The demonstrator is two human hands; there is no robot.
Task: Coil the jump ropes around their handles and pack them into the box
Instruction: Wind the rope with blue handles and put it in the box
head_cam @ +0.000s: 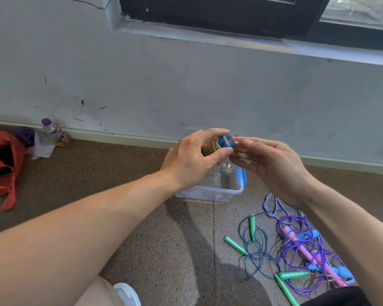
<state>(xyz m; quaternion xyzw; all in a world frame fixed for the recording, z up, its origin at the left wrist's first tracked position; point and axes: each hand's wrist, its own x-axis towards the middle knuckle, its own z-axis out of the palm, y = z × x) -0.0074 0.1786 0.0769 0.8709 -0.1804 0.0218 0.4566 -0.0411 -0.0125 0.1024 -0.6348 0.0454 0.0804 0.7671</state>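
Hands meet in the middle of the head view, raised above a clear plastic box (217,191) that sits on the speckled floor (175,239) close to the pale wall (186,85). The left hand (190,160) grips a coiled jump rope (217,144), its fingers curled over the top and its thumb pressed under the bundle; gold-coloured cord is wound around two blue handles whose ends poke out toward the right. The right hand (272,164) comes in from the other side with its fingers bent, the fingertips touching the handle end of the bundle and apparently pinching something small there, though what exactly they hold is too small to tell. The box has blue clips on its right edge, and the coiled rope is held above it, not inside it.

Loose ropes lie in a tangle on the floor to the right of the box, under the right forearm: a blue-corded rope with green handles (252,226), a purple rope with pink handles (294,239), and a white-and-purple braided rope (272,206) nearest the box. They overlap one another.

Far left, against the wall, a plastic bottle with a purple cap (53,131) stands beside an orange bag (2,164) slumped on the floor. A dark window frame (230,14) runs along the top of the wall
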